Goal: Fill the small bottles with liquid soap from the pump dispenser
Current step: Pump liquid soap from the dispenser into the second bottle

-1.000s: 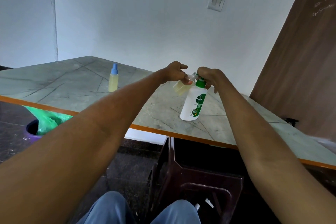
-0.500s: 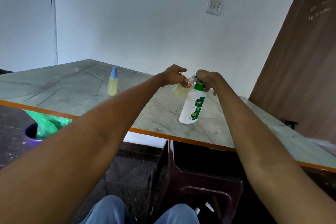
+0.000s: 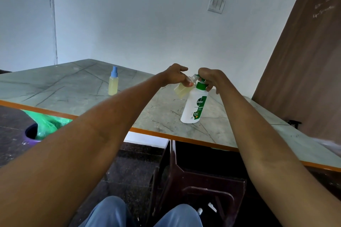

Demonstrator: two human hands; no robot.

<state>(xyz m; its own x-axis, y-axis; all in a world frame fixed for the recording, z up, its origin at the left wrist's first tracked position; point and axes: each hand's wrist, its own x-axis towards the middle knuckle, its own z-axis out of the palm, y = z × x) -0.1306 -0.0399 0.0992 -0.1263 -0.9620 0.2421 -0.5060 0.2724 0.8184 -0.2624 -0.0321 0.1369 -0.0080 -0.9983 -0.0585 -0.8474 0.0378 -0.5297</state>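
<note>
A white pump dispenser (image 3: 193, 107) with a green collar and label stands on the marble table (image 3: 77, 90). My right hand (image 3: 209, 77) covers its pump head, fingers curled round it. My left hand (image 3: 175, 74) holds a small clear bottle (image 3: 181, 89), partly filled with yellowish soap, tilted with its open neck at the pump's nozzle. A second small bottle (image 3: 113, 84) with a blue spray cap stands upright further left on the table, holding pale yellow liquid.
The table has an orange front edge (image 3: 184, 137). A dark brown plastic stool (image 3: 203, 180) stands under it in front of my knees. A purple bin with a green bag (image 3: 42, 127) sits on the floor at left. A brown wooden panel (image 3: 304, 61) rises at right.
Both hands stay at the pump head with the small bottle under the nozzle. The view has shifted slightly; the bottles on the table have not moved.
</note>
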